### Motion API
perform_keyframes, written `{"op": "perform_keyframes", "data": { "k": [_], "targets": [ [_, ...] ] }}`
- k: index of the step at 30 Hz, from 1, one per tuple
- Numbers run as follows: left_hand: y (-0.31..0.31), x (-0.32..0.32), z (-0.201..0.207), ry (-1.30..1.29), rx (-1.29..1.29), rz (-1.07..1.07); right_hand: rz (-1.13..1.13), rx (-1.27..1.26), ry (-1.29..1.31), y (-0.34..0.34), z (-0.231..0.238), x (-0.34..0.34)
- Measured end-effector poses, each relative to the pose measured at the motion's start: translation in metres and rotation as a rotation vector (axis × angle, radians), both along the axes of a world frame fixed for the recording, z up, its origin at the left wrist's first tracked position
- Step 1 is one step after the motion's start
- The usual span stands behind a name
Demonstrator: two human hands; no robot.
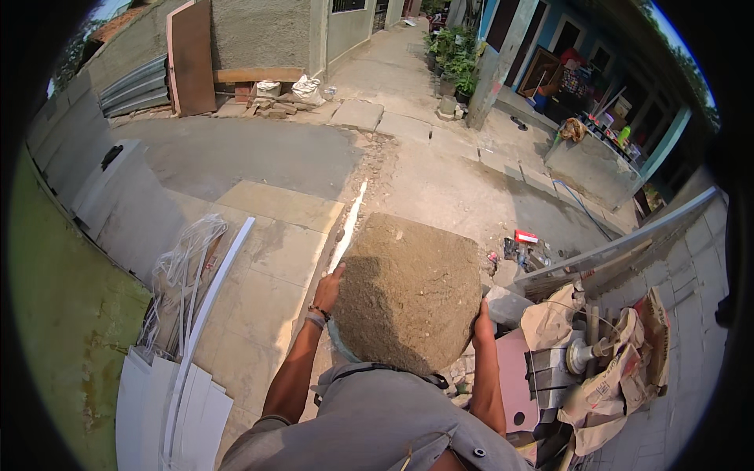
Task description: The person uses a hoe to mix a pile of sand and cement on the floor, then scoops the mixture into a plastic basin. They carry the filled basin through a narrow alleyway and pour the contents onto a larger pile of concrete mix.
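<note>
A broad heap of brown sand (412,290) fills a tub close in front of my body. Little of the tub shows beyond a pale bluish edge (338,344) at the lower left. My left hand (327,289), with bands at the wrist, grips the left side. On the opposite side my right hand (483,323) holds the tub, its fingers partly hidden. The load appears to be held against the front of my grey shirt (377,416). A shadow falls over the sand's left part.
White panels and strips (177,400) lie at the left beside a bundle of white cable (184,259). Torn paper sacks (605,400) and a pink board (514,369) crowd the right. Rubble with a red box (526,235) lies ahead right. A concrete lane (373,67) runs forward past potted plants (455,59).
</note>
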State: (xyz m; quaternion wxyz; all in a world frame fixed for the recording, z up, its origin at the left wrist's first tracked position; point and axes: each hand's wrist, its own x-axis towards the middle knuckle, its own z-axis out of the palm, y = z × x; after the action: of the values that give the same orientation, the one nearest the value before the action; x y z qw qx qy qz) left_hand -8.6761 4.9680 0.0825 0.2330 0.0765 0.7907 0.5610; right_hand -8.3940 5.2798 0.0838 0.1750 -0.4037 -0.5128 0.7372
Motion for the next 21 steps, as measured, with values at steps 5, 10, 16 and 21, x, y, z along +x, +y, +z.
{"op": "perform_keyframes", "data": {
  "k": [5,10,16,21],
  "targets": [
    [0.105,-0.129,0.010,0.137,0.107,0.172,0.082,-0.027,0.075,0.118,0.015,-0.166],
    [0.155,-0.245,0.026,-0.177,-0.023,0.202,0.179,-0.063,-0.007,0.210,0.004,-0.316],
    [0.215,-0.401,0.037,-0.024,0.034,0.368,0.348,-0.011,-0.013,0.283,0.033,-0.532],
    [0.238,-0.544,0.058,-0.039,0.043,0.445,0.456,-0.025,0.007,0.318,0.062,-0.710]
  ]
}}
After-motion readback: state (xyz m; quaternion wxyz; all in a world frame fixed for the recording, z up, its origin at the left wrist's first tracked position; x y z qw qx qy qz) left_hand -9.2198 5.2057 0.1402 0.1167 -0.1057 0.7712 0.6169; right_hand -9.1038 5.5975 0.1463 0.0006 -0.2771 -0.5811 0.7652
